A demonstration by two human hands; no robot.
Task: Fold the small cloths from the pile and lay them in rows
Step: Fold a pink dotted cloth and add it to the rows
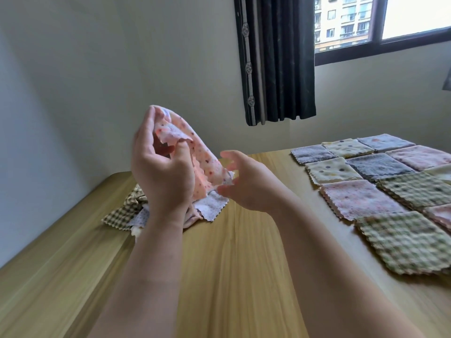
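Above the table's left half: we hold the pink cloth [195, 152] up in the air, unfolded and crumpled, its dotted side outward and its zigzag edge hanging down.
Left hand [161, 167]: raised, palm toward us; the fingers and thumb are curled round the top of the pink cloth and grip it.
Right hand [249, 184]: just beside the cloth's lower corner; the fingers are spread apart and loosely bent, thumb below. The corner lies between thumb and fingers, and we cannot tell whether they touch it.
Pile [129, 206]: on the table behind and below our left hand, a loose heap with a checked cloth at the left and a white dotted one at the right.
Rows [380, 191]: folded squares lie flat at the right, edge to edge, in grey, cream with dots, pink and green check.
Table [231, 264]: pale wood, with a rounded far left corner.
Wall [97, 69]: plain and light, behind the table.
Curtain [278, 59]: dark, hanging left of the window [390, 20], beyond the rows.
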